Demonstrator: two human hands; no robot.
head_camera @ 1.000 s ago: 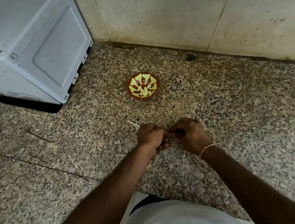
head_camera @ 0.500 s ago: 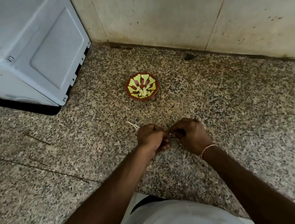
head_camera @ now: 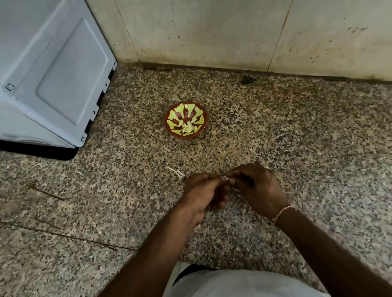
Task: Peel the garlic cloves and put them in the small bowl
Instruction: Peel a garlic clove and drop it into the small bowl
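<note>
A small brown bowl (head_camera: 172, 131) with a yellow-green pattern sits on the speckled floor ahead of me, with several pale peeled garlic cloves (head_camera: 188, 127) in its middle. Closer to me, my left hand (head_camera: 201, 193) and my right hand (head_camera: 259, 187) meet fingertip to fingertip a little above the floor. Between the fingertips a small pale garlic clove (head_camera: 227, 179) shows, pinched by both hands and mostly hidden by the fingers. A thin bracelet circles my right wrist.
A strip of pale garlic skin (head_camera: 175, 171) lies on the floor just beyond my left hand. A white appliance (head_camera: 32, 69) stands at the left against the wall (head_camera: 223, 21). A dark spot (head_camera: 247, 79) sits at the wall's foot.
Both hands stay pressed together over the same patch of floor, with the fingers shifting slightly around the clove. The bowl has not moved.
</note>
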